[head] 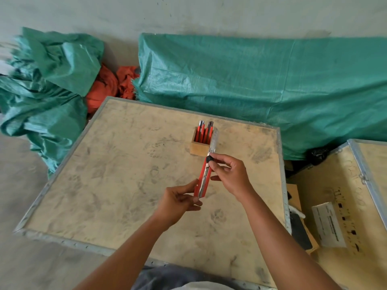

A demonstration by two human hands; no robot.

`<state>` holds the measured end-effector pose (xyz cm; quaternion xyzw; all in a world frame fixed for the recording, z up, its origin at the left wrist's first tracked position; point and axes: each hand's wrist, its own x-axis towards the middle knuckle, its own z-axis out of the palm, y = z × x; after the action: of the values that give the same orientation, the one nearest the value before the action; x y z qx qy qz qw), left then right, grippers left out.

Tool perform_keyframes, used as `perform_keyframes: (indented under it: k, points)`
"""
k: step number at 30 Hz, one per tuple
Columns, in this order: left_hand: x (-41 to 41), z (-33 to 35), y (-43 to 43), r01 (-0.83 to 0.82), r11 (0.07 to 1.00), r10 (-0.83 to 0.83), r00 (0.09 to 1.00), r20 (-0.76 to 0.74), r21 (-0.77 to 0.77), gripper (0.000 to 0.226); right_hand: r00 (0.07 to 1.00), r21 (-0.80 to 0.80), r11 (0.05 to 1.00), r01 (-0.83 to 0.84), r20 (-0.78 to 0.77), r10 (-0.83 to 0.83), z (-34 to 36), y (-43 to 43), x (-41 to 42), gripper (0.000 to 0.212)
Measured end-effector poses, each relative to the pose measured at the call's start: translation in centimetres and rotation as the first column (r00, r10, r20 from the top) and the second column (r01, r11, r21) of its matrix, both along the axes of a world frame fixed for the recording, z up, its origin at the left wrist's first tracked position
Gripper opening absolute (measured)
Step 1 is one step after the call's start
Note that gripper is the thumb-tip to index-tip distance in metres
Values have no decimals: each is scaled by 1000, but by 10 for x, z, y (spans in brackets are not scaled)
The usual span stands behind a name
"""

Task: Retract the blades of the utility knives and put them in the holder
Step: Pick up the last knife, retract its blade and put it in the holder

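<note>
A red utility knife (203,178) is held above the wooden board (117,185), its long blade (213,141) extended and pointing away from me, overlapping the holder's right side. My left hand (180,200) grips the knife's near end. My right hand (229,171) pinches the black slider knob (209,159) near the blade end. Farther back on the board stands a small wooden holder (199,147) with several red knives (204,130) upright in it.
Green tarp bundles (261,86) and orange cloth (109,84) lie beyond the board's far edge. A second wooden crate (343,201) with a white label sits to the right, with a dark gap between. Concrete floor lies to the left.
</note>
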<state>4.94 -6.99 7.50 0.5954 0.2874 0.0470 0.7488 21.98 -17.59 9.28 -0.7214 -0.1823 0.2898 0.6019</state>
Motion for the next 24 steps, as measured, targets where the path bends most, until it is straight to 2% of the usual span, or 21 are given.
perform_keyframes:
  k: [11, 14, 19, 24]
  points:
    - [-6, 26, -4, -47, 998, 50, 995, 85, -37, 48, 954, -150, 961, -233, 155, 256, 26, -19, -16, 24]
    - [-7, 31, -4, -40, 999, 42, 995, 89, -22, 47, 923, -185, 949, -257, 243, 297, 33, -24, -17, 22]
    - [-7, 36, -6, -12, 1000, 11, 995, 101, 7, 46, 898, -286, 917, -279, 261, 355, 39, -33, -23, 21]
    - [-3, 40, -11, 16, 1000, -16, 991, 133, 2, 47, 885, -290, 918, -272, 299, 356, 44, -40, -24, 30]
